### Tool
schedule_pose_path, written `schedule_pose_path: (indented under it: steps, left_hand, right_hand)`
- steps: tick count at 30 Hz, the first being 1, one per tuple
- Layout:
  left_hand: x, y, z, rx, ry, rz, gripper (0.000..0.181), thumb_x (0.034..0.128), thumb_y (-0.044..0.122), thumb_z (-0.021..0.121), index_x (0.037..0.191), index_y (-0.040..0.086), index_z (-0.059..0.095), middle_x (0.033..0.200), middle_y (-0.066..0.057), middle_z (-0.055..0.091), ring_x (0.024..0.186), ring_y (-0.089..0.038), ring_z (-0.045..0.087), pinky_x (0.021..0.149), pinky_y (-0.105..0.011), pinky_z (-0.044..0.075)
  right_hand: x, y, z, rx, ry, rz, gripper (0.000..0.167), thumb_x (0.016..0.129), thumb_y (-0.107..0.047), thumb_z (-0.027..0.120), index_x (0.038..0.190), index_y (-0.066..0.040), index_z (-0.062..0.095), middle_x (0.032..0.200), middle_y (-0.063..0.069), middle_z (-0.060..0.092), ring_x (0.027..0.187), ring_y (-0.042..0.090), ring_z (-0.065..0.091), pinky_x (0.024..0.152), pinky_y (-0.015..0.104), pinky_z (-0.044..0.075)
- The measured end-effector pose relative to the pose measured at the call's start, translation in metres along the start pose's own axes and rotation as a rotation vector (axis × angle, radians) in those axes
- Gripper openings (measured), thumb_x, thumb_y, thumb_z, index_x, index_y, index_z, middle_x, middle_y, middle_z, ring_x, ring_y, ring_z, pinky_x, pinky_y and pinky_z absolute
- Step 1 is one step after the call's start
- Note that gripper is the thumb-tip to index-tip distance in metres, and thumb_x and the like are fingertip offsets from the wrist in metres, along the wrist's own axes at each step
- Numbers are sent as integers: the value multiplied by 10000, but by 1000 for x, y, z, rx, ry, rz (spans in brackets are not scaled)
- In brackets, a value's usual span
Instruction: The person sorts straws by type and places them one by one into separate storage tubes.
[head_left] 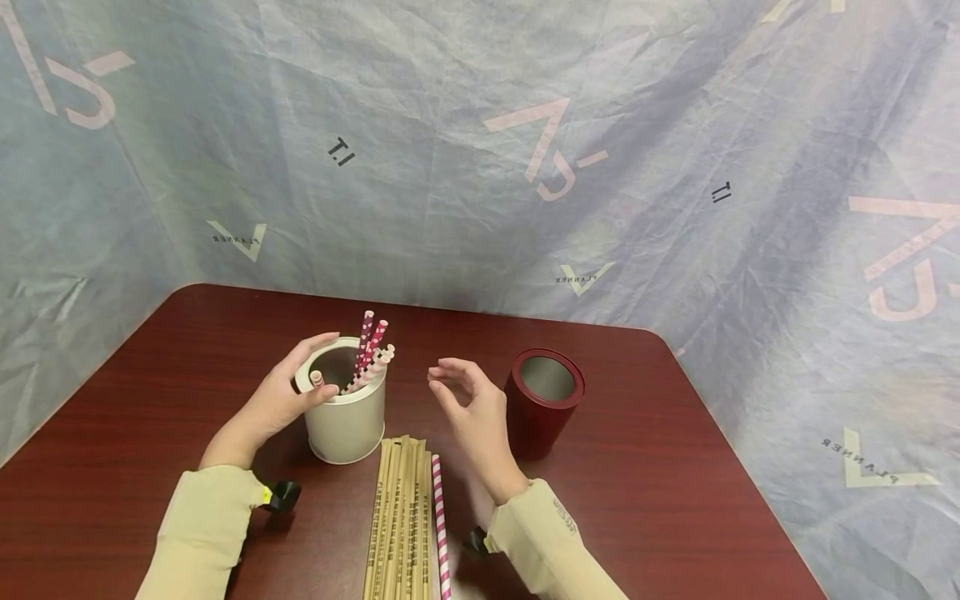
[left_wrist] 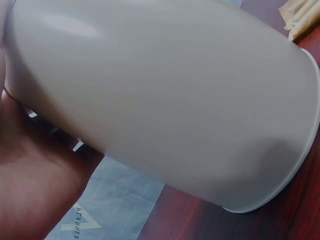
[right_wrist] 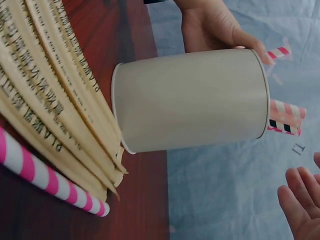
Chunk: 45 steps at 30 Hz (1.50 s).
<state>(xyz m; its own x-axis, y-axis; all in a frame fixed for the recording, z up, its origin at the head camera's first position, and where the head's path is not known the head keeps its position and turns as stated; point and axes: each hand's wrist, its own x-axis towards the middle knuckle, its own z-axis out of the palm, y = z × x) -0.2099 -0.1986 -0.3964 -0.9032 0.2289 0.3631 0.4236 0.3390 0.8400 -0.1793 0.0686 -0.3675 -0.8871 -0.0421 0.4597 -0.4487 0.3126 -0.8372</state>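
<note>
My left hand point(head_left: 273, 407) holds the cream canister point(head_left: 345, 432) by its rim, thumb on the near edge and fingers along the far left edge. Several patterned paper straws point(head_left: 372, 343) lean out of the canister on its right side. A single striped straw point(right_wrist: 278, 52) pokes up beside the left thumb. The canister's side point(left_wrist: 165, 100) fills most of the left wrist view. Between this canister and a dark red canister point(head_left: 534, 429), my right hand point(head_left: 477, 417) hovers above the table with fingers loosely bent and nothing in them.
In front of the cream canister lies a row of paper-wrapped sticks point(head_left: 401, 517) with printed lettering. Alongside their right edge is a pink-and-white striped straw point(head_left: 441, 529). Everything stands on a dark red wooden table point(head_left: 660, 467), with a grey-blue printed cloth point(head_left: 450, 225) hanging behind it.
</note>
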Motion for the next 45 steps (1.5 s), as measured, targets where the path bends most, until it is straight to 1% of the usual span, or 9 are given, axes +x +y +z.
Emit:
schedule_pose_path:
  steps: [4,11,17,21,29,33,37,41,45]
  left_hand:
    - [0,0,1,-5,2,6,706,832,150,718,1452,93,387,1408,-186,473,1126,133,403,891,-49,329]
    - [0,0,1,-4,3,7,704,834,145,714,1453,89,384,1414,-193,467,1122,138,402,889,-43,327]
    - [0,0,1,-2,2,3,702,837,152,710,1454,93,382,1417,-191,463,1115,129,405,879,-49,336]
    - [0,0,1,-4,1,3,701,840,139,707,1456,90,378,1420,-195,460,1110,122,410,873,-49,342]
    - [-1,0,1,-1,3,-2,701,842,152,711,1457,98,379,1407,-189,472,1111,114,415,879,-54,340]
    - [-1,-1,1,2,7,-3,701,839,151,711,1457,101,384,1405,-188,477,1125,128,408,890,-49,331]
    - [-1,0,1,5,6,-3,702,841,156,712,1458,99,381,1414,-191,471,1128,133,403,892,-47,328]
    - [-1,0,1,0,3,0,704,842,148,711,1460,97,378,1417,-191,466,1116,123,410,883,-49,338]
    - [-1,-1,1,-6,3,5,702,839,132,710,1457,97,380,1415,-188,465,1107,115,416,875,-50,344]
  right_hand:
    - [-3,4,-4,-28,-29,30,244,864,-93,711,1101,-81,659,1007,81,745,949,206,715,837,259,558]
    - [-7,10,-11,-116,-123,142,249,869,-122,709,1111,-70,674,1003,83,752,940,204,721,833,263,559]
    - [-12,16,-16,-175,-172,185,250,877,-161,706,1114,-87,676,991,52,755,920,202,725,826,322,564]
    - [-15,21,-16,-203,-211,195,251,875,-173,709,1110,-90,677,978,44,755,910,199,725,818,307,563]
    - [-19,28,-18,-294,-301,221,239,861,-190,723,1056,-56,689,931,43,747,853,200,715,702,224,531]
    - [-21,30,-19,-337,-345,251,233,845,-211,738,1007,-49,698,856,24,732,768,138,675,639,215,493]
    - [-24,33,-19,-373,-396,261,239,830,-217,753,981,-40,699,792,10,717,705,83,635,618,204,474]
    - [-28,35,-18,-358,-444,302,227,828,-203,756,950,-24,687,746,37,704,616,106,632,569,208,482]
    - [-31,34,-17,-320,-495,357,168,839,-179,745,864,-33,666,697,80,695,548,158,634,507,230,505]
